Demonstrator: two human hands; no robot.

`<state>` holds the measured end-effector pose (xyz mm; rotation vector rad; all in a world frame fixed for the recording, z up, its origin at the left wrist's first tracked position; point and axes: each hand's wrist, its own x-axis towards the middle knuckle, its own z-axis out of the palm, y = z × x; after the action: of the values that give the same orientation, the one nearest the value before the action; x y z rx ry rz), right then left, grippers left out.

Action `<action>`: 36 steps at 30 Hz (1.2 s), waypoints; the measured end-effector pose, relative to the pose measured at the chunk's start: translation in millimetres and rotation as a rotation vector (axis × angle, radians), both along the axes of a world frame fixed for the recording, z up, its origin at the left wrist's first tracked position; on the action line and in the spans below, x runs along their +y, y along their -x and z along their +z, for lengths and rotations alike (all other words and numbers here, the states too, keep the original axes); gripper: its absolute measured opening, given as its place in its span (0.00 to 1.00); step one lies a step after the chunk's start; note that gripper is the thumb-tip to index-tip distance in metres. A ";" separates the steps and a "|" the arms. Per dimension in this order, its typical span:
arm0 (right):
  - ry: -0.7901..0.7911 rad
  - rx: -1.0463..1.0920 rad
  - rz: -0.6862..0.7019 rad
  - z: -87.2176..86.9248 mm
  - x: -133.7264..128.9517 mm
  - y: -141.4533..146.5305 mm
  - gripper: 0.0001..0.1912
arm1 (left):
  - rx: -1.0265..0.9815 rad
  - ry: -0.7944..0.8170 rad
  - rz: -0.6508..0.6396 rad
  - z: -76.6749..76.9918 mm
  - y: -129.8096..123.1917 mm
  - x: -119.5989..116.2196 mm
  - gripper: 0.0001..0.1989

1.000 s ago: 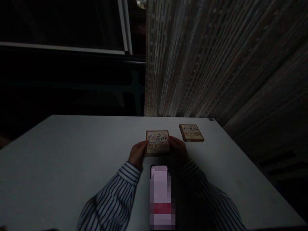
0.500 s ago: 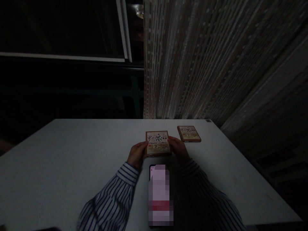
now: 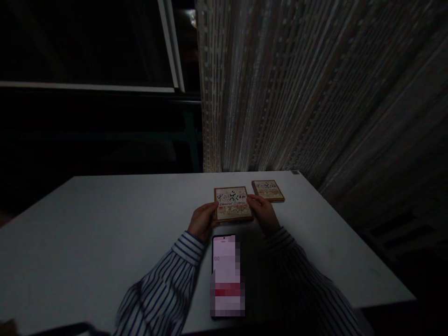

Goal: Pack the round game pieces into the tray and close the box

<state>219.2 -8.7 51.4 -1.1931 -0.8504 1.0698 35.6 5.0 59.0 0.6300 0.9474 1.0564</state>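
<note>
A flat square Chinese chess box (image 3: 234,210) with a brown border and printed lettering is held between my two hands above the white table (image 3: 140,219). My left hand (image 3: 203,219) grips its left edge, thumb on top. On the opposite edge, my right hand (image 3: 263,212) pinches the box with thumb and fingers. Just behind and to the right lies a second, similar Chinese chess box (image 3: 268,191), flat on the table and untouched. Below the held box, a phone (image 3: 226,275) with a lit, partly blurred-out screen rests between my forearms.
Behind the table hangs a string curtain (image 3: 252,93), reaching down to its far edge. A dark window with a pale frame (image 3: 87,87) is at the back left. Some dark object shows at the bottom left corner, too dim to name.
The view has shifted slightly, so the second box and the phone appear a little further left and higher. Both hands still hold the first box, which appears slightly right of before.
</note>
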 end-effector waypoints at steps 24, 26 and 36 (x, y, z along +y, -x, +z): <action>0.032 0.014 -0.082 5.4 -21.1 -48.0 0.15 | 0.077 0.004 -0.156 7.3 -35.4 -10.1 0.10; 0.040 0.011 -0.094 8.3 -24.1 -51.1 0.14 | 0.101 0.012 -0.156 10.8 -39.5 -12.9 0.09; 0.056 -0.017 -0.095 6.2 -33.1 -73.4 0.15 | 0.184 -0.031 -0.180 1.8 -58.7 -11.6 0.11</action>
<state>292.6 -41.8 57.6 -1.2783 -0.7732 1.0130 94.3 -6.6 60.8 0.8333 1.0141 0.8646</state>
